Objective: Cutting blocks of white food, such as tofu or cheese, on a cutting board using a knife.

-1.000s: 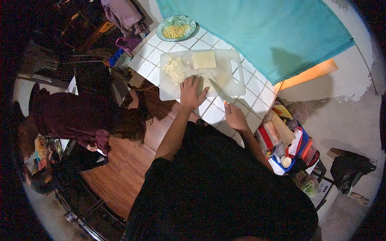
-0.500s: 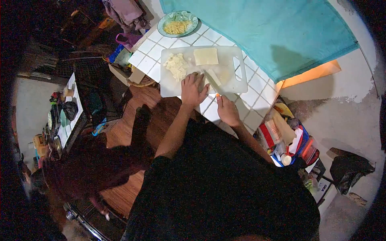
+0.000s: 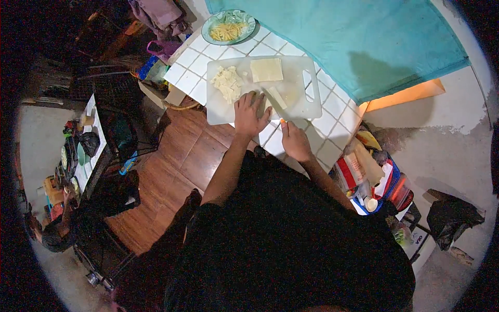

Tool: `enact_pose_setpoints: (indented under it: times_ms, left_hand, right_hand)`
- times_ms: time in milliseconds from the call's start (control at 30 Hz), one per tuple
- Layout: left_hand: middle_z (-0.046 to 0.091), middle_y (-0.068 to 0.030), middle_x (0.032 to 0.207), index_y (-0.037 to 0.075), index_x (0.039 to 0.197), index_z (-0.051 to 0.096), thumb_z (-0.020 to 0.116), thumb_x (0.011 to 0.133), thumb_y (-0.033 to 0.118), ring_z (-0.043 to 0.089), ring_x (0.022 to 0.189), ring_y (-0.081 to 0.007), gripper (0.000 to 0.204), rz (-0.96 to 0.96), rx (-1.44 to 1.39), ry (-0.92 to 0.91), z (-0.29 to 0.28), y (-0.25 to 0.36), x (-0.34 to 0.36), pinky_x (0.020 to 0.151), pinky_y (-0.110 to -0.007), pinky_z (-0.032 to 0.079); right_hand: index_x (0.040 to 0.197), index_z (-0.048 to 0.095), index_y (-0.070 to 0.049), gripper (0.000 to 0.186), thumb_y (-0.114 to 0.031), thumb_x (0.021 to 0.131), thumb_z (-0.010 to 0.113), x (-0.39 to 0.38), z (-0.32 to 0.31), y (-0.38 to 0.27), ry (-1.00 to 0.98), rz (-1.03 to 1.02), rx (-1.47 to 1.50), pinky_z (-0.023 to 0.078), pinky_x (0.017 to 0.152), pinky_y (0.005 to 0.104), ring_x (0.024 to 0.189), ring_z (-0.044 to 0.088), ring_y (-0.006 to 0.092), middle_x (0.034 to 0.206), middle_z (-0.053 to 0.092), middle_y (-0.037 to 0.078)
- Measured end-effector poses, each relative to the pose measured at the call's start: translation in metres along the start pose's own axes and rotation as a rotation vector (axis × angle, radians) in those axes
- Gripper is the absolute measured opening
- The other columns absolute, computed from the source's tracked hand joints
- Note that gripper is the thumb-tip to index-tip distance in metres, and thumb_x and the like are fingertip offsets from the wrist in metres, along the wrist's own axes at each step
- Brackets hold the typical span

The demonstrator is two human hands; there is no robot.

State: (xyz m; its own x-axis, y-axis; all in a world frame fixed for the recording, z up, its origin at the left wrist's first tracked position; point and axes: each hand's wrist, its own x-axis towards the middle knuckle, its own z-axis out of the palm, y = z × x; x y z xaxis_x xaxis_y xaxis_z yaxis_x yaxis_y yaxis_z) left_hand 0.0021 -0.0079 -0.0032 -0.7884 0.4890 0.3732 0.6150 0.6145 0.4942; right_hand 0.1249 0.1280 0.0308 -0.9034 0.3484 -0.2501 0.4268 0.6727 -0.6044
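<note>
A white cutting board (image 3: 300,109) with a handle slot lies on a white-tiled counter. My right hand (image 3: 297,143) is closed round the handle of a knife (image 3: 276,105), whose blade slants up and left across the board. A bit of orange shows at the handle. Spread over the board's near edge, my left hand (image 3: 250,115) has its fingers apart close to the knife tip; what lies under them is hidden. Beside the blade is a pale strip (image 3: 277,96). Farther up rests a pale yellow block, perhaps cheese or tofu (image 3: 266,69). Small cut pieces (image 3: 227,83) are heaped at the left.
A plate (image 3: 228,27) of thin yellowish strips stands at the counter's far left. Behind hangs a teal cloth (image 3: 338,47). Packages and containers (image 3: 371,179) crowd the right, near a black bag (image 3: 452,218). Another person (image 3: 65,223) is by a side table (image 3: 93,140) at the left.
A dark shape over the floor at left has moved down toward me, baring brown floor and another person by the side table. The knife and both hands have barely moved.
</note>
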Motion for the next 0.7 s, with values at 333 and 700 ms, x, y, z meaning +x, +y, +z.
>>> enact_pose_setpoints:
  times_ms: [333,700]
  left_hand:
    - [0.055,-0.0172,0.13,0.009,0.127,0.064,0.069,0.083,0.04,0.048,0.123,-0.0366,0.054,0.001,0.003,-0.027,0.002,-0.003,0.001,0.104,-0.049,0.035]
    - [0.055,-0.0161,0.128,0.014,0.136,0.056,0.07,0.082,0.041,0.048,0.12,-0.0362,0.062,-0.017,-0.037,-0.015,-0.008,0.003,0.008,0.101,-0.051,0.036]
  right_hand:
    - [0.11,0.057,0.002,0.052,-0.042,0.105,0.029,0.013,0.001,0.0,-0.114,0.023,-0.035,0.048,0.081,0.0613,0.091,0.061,0.053,0.094,0.064,0.033]
    - [0.11,0.056,0.003,0.052,-0.04,0.106,0.028,-0.003,-0.005,0.005,-0.158,0.088,-0.01,0.046,0.086,0.0597,0.097,0.06,0.0518,0.102,0.062,0.034]
